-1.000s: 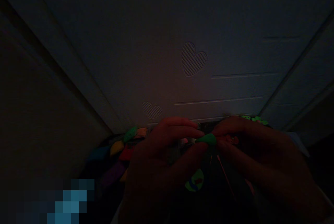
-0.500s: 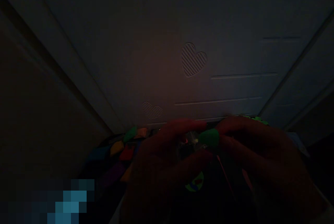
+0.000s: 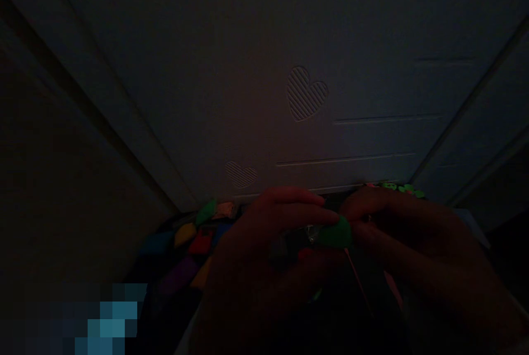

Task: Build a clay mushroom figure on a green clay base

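The scene is very dark. My left hand and my right hand meet low in the middle of the view, fingertips together. Between them they pinch a small green piece that looks soft, like clay or foam. A small shiny bit shows just left of the green piece, by my left fingertips. A thin pink stick or string runs down from under the green piece. What lies under my hands is hidden.
Several small coloured pieces, green, orange, red, yellow and blue, lie left of my hands. More green bits sit behind my right hand. A white panel with embossed hearts rises behind. A blurred blue patch is at bottom left.
The green piece has shifted slightly right and down between my fingertips, and my fingers have closed tighter around it. The green-and-blue disc seen below the hands earlier is now mostly hidden.
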{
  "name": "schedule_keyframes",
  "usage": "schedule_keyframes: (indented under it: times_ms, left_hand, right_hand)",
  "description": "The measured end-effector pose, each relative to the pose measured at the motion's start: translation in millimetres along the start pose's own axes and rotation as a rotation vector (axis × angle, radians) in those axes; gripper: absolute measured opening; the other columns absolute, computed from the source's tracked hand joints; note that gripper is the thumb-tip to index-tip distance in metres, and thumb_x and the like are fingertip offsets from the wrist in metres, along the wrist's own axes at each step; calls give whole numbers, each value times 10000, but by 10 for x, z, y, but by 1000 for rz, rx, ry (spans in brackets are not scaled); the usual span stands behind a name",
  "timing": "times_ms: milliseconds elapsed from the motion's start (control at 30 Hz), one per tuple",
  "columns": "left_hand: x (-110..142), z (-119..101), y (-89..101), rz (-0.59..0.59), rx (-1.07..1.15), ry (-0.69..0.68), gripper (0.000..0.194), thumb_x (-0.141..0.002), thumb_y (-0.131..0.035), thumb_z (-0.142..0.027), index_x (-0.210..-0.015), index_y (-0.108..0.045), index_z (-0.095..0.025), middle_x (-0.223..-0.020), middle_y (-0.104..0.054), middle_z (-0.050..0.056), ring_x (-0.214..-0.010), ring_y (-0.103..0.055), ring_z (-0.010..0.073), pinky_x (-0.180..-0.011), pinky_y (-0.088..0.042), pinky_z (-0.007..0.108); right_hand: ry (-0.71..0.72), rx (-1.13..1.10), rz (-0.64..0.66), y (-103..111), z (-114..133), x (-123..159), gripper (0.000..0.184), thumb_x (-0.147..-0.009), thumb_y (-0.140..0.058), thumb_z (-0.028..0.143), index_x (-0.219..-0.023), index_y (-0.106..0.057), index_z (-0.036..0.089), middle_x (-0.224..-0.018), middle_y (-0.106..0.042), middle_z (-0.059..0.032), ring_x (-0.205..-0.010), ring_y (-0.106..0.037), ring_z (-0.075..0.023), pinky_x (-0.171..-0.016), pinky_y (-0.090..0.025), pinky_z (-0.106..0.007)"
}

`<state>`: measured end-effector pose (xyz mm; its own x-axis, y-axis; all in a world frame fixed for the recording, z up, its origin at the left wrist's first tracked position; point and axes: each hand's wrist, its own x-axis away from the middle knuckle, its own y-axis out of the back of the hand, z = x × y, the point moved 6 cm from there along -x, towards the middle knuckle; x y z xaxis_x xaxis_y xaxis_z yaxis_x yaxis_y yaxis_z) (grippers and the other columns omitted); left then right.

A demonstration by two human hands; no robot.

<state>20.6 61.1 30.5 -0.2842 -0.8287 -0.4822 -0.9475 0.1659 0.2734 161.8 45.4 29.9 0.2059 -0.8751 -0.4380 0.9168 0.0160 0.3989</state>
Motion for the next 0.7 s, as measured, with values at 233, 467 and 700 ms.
schedule_keyframes:
  times_ms: [233,467,700]
  left_hand:
    - [-15,-43,29,-35,-53,-65,238,-652,-687,-170,-803,-648,-350,-942,-593,-64,-859,-577,104,-754,-471,165]
    - [34,9,42,-48,-30,33,276,-631,-709,-242,-863,-618,-360,-943,-589,-68,-887,-564,113,-771,-458,174]
    - [33,137,39,-9,43,130,302,-683,-663,-308,-944,-564,-425,-959,-611,-107,-866,-584,105,-720,-468,175]
  right_hand:
    - [13,21,7,0,27,14,59,-810,-521,220,-839,-559,254,-774,-559,79,-725,-522,-5,-636,-404,-42]
    - [-4,31,-28,10,-8,13,42,-809,-521,239,-820,-558,255,-770,-556,83,-713,-533,-4,-630,-416,-38]
    - [-6,1,-88,15,-15,41,104,-787,-556,217,-865,-564,285,-799,-571,99,-754,-561,-7,-666,-430,-31]
